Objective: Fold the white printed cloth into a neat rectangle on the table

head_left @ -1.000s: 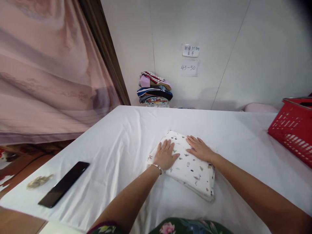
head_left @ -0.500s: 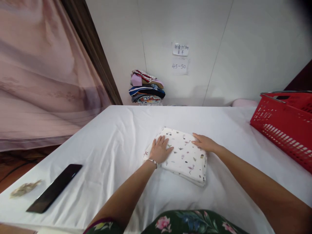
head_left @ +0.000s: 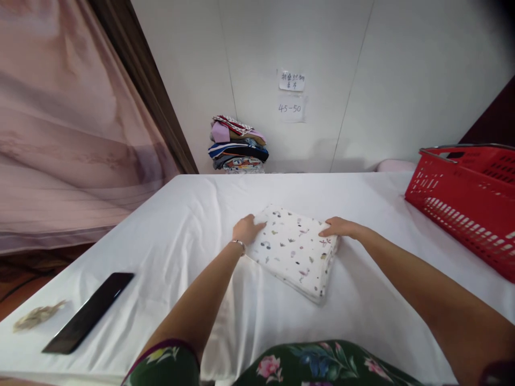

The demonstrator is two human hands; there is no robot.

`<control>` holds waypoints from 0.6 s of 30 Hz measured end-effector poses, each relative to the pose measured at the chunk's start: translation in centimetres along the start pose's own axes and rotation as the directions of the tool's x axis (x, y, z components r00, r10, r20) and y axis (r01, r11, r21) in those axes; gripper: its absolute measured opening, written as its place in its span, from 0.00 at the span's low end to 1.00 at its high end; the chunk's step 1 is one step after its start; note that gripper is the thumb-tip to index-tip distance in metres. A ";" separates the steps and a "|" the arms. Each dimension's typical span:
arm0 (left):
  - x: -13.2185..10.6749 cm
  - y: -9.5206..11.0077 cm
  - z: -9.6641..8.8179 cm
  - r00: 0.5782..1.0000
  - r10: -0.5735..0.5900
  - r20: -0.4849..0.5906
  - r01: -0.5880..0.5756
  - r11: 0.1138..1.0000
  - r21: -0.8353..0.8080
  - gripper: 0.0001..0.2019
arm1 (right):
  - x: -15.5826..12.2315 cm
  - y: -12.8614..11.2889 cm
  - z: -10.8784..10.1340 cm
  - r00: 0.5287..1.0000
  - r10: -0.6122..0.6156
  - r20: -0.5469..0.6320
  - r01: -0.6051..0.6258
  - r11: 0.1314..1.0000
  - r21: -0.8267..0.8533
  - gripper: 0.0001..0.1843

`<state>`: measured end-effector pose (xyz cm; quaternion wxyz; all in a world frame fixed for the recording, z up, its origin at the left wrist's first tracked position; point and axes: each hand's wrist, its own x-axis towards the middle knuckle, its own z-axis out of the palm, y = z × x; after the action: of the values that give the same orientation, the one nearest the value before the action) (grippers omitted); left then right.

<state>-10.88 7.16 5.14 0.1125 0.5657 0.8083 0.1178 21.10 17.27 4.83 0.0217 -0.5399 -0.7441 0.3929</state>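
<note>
A folded white cloth (head_left: pixel 292 249) printed with small flamingos, rainbows and plants lies at a slant in the middle of the table. My left hand (head_left: pixel 247 230) grips its left edge, thumb on top and the other fingers tucked out of sight at the side. On the far right corner, my right hand (head_left: pixel 338 227) pinches the layers, with its thumb over the print and the fingers curled round the edge.
A white sheet covers the table (head_left: pixel 193 225). To the right stands a red plastic basket (head_left: pixel 462 198). At the left lie a dark phone-like slab (head_left: pixel 88 313) and a beige tuft (head_left: pixel 38 316). Folded fabrics (head_left: pixel 239 145) are piled beyond the far edge, beside a pink curtain (head_left: pixel 80 134).
My left hand has gone from lying flat on the cloth to gripping its left edge. The right hand has closed on the far right corner, and the cloth has turned slightly.
</note>
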 end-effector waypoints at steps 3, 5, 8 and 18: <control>2.6 0.1 -1.3 0.990 0.083 -0.114 -0.075 0.995 0.070 0.20 | 0.0 -0.2 1.0 0.999 0.010 -0.034 -0.001 0.968 0.253 0.20; 3.9 0.1 -1.5 0.991 0.075 -0.113 -0.063 0.992 0.107 0.20 | 0.1 -0.3 1.6 0.998 0.024 -0.053 -0.005 0.948 0.320 0.20; 4.0 0.6 -0.5 0.990 0.102 -0.095 -0.088 0.986 0.138 0.19 | 0.3 -0.1 1.7 0.997 0.071 -0.031 -0.054 0.926 0.373 0.19; -9.2 6.6 5.4 0.726 0.673 -0.140 -0.688 0.706 -0.169 0.21 | 0.9 2.2 1.6 0.998 -0.017 0.062 -0.030 0.733 0.680 0.16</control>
<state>-0.25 1.06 2.58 0.0924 0.8044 0.5290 0.2542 21.72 17.33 2.11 0.1922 -0.4841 -0.5474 0.6550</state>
